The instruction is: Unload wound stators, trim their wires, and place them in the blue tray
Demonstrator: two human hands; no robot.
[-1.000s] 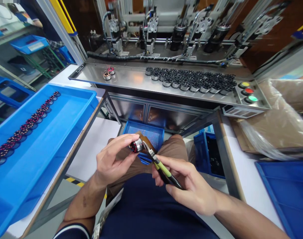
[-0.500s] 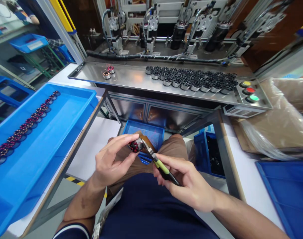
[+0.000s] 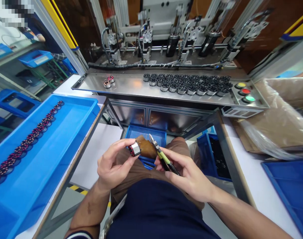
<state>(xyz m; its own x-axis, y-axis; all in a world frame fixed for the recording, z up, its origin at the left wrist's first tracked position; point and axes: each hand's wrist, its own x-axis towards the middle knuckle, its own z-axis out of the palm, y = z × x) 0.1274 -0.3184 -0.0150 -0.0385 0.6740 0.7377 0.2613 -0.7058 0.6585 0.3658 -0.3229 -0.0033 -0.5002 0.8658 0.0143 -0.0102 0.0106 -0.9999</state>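
—Holding what, and where?

—Pinching a wound metal core [image 3: 135,149] between thumb and fingers of the left hand [image 3: 113,166], above the lap, with red windings turned left and silver band right. Gripping green-and-black pliers [image 3: 154,145] in the right hand [image 3: 192,176], fingers closed about the handles.

—Touching?

—Apart, with metal tips near the core, beside a brown pad [image 3: 147,149]. Hard to tell whether parted or pressed together.

—At what step?

—Looking the core over, perhaps, with pliers at the ready. Calling, for any contact, for a steady pinch, a small inward turn of the right wrist, and care around the windings.

—And nearby?

—Lining a blue tray [image 3: 67,136] at left, red-wound parts [image 3: 33,136]; crowding the steel tabletop [image 3: 131,87] ahead, black-topped parts [image 3: 182,89].
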